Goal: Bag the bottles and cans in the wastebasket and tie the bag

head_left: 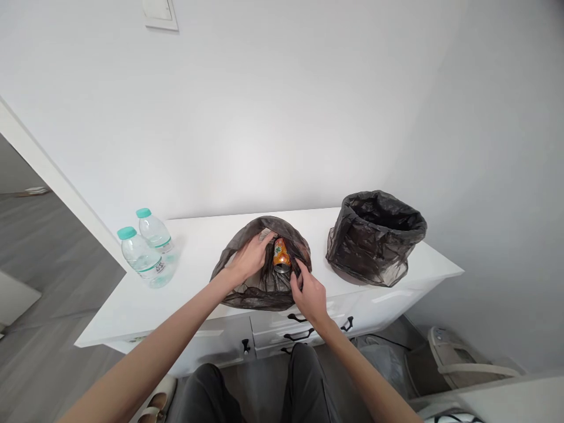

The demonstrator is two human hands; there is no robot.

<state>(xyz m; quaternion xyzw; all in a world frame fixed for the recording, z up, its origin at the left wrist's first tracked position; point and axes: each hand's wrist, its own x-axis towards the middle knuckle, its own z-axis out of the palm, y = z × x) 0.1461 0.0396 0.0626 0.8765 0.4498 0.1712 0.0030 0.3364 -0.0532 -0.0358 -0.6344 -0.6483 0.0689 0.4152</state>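
A thin black plastic bag (pixel 264 301) lies spread on the white cabinet top, its mouth gaping toward me. Inside it rests an orange drink can (pixel 281 254), tilted with its top end facing me. My left hand (pixel 253 257) reaches into the bag's mouth left of the can, fingers closed on the film; some fingertips are hidden. On the can's right, my right hand (pixel 311 292) pinches the film between thumb and fingers. Neither hand grips the can itself, as far as I can see.
Two clear plastic bottles (pixel 143 258) with teal caps stand at the cabinet's left end. A bin lined with a black bag (pixel 374 247) stands at its right. The white cabinet (pixel 189 305) backs onto a wall. A grey-beige container (pixel 458 358) sits on the floor, lower right.
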